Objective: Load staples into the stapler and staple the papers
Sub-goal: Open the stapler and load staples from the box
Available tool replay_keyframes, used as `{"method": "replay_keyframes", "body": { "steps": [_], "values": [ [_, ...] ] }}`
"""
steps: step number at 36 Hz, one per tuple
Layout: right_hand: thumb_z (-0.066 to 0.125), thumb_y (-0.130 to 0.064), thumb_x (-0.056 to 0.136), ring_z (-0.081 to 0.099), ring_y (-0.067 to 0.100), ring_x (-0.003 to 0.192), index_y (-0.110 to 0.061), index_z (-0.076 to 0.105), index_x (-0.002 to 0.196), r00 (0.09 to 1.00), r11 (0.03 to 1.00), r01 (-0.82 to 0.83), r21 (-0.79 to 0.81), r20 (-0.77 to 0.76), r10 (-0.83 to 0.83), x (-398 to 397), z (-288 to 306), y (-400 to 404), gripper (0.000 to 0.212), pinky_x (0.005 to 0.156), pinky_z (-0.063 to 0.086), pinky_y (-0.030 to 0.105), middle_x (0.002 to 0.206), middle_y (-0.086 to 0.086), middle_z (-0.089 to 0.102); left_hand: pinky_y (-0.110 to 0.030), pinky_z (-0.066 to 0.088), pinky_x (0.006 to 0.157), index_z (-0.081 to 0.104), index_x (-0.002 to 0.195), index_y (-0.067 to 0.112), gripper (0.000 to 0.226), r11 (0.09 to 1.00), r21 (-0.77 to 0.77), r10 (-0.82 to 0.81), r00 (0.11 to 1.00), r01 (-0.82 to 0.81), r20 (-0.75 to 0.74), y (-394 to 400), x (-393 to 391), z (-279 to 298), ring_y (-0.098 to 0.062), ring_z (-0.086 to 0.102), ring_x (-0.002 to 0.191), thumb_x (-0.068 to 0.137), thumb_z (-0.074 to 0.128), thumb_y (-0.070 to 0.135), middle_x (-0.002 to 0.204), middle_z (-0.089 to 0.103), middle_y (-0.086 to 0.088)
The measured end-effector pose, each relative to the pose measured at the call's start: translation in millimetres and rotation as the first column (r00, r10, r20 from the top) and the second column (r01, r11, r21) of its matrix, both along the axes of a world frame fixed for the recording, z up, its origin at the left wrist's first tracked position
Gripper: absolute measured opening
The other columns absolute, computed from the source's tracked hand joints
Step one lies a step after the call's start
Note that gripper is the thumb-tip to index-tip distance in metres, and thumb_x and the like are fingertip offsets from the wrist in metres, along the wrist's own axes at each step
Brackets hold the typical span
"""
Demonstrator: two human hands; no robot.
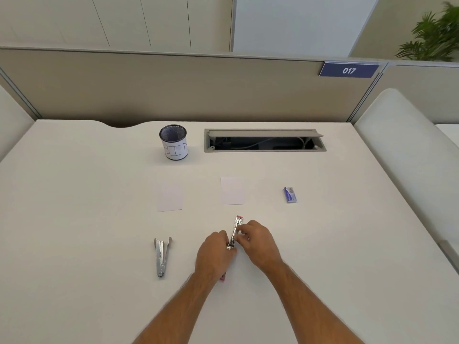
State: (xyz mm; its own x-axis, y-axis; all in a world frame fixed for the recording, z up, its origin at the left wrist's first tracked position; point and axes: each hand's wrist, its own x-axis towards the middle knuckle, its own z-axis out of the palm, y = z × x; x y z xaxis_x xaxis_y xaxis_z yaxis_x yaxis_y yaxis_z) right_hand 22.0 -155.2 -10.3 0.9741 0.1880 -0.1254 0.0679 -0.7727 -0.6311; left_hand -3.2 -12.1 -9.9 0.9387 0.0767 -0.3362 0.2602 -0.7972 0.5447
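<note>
A pink and silver stapler (237, 225) lies opened flat on the white desk (74, 219), its metal channel pointing away from me and a pink end showing under my left wrist. My left hand (214, 254) grips its near part. My right hand (255, 238) pinches the metal channel near the middle. Two small white papers lie farther back, one on the left (170, 197) and one in the middle (233, 191). A small blue staple box (289, 194) lies to the right of the papers. Staples inside the channel cannot be made out.
A second, all-metal stapler (161, 255) lies opened to the left of my hands. A mesh cup labelled BIN (173, 142) stands at the back. An open cable hatch (264, 140) sits behind the papers. A partition wall closes the desk's far edge.
</note>
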Motion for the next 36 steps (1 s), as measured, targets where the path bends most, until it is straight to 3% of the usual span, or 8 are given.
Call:
{"method": "replay_keyframes", "body": {
  "steps": [6,12,15,19,25,36],
  "values": [
    [0.061,-0.025,0.096,0.063,0.019,0.090,-0.018,0.073,0.112,1.000,1.000,0.007,0.007,0.006,-0.007,-1,-4,2,0.021,0.082,0.051,0.034,0.102,0.001,0.062,-0.041,0.060,0.055,0.058,0.088,0.014,0.014,1.000,-0.022,0.007,1.000,-0.008,-0.018,4,-3,5,-0.029,0.070,0.053,0.090,0.058,0.028,0.076,0.067,-0.005],
    [0.061,-0.022,0.095,0.063,0.019,0.090,-0.017,0.074,0.110,0.999,0.999,0.039,0.026,0.021,-0.040,0,-6,4,0.020,0.081,0.051,0.034,0.100,0.001,0.062,-0.044,0.059,0.052,0.057,0.088,0.012,0.015,1.000,-0.028,0.009,1.000,-0.009,-0.017,4,-3,8,-0.033,0.069,0.050,0.091,0.057,0.027,0.078,0.066,-0.007],
    [0.061,-0.022,0.095,0.062,0.018,0.090,-0.017,0.073,0.111,0.998,0.998,0.050,0.028,0.027,-0.051,-1,-7,6,0.021,0.080,0.050,0.032,0.101,0.001,0.063,-0.042,0.060,0.059,0.059,0.088,0.013,0.016,1.000,-0.008,0.010,1.000,-0.010,-0.016,4,-3,8,-0.030,0.071,0.056,0.091,0.060,0.029,0.079,0.066,-0.003],
    [0.060,-0.021,0.095,0.062,0.018,0.091,-0.015,0.073,0.109,0.998,0.999,0.047,0.013,0.038,-0.048,0,-7,7,0.020,0.078,0.048,0.031,0.102,0.001,0.063,-0.042,0.058,0.047,0.056,0.085,0.014,0.015,0.999,-0.031,0.015,0.999,-0.016,-0.029,5,-4,8,-0.031,0.067,0.043,0.092,0.060,0.028,0.072,0.066,-0.005],
    [0.061,-0.021,0.094,0.062,0.018,0.091,-0.014,0.074,0.107,0.998,0.999,0.048,0.015,0.047,-0.049,1,-9,8,0.020,0.080,0.049,0.032,0.102,0.001,0.064,-0.040,0.057,0.042,0.057,0.085,0.015,0.014,1.000,-0.027,0.013,0.999,-0.014,-0.032,5,-3,10,-0.032,0.067,0.043,0.092,0.059,0.027,0.071,0.067,-0.005],
    [0.064,-0.022,0.091,0.061,0.019,0.090,-0.013,0.073,0.106,0.999,0.999,0.038,0.019,0.028,-0.039,2,-10,5,0.020,0.081,0.051,0.035,0.100,0.001,0.063,-0.044,0.059,0.051,0.059,0.089,0.014,0.014,1.000,-0.023,0.002,1.000,-0.003,-0.030,5,-2,11,-0.032,0.069,0.050,0.093,0.058,0.028,0.076,0.067,-0.006]
  ]
}}
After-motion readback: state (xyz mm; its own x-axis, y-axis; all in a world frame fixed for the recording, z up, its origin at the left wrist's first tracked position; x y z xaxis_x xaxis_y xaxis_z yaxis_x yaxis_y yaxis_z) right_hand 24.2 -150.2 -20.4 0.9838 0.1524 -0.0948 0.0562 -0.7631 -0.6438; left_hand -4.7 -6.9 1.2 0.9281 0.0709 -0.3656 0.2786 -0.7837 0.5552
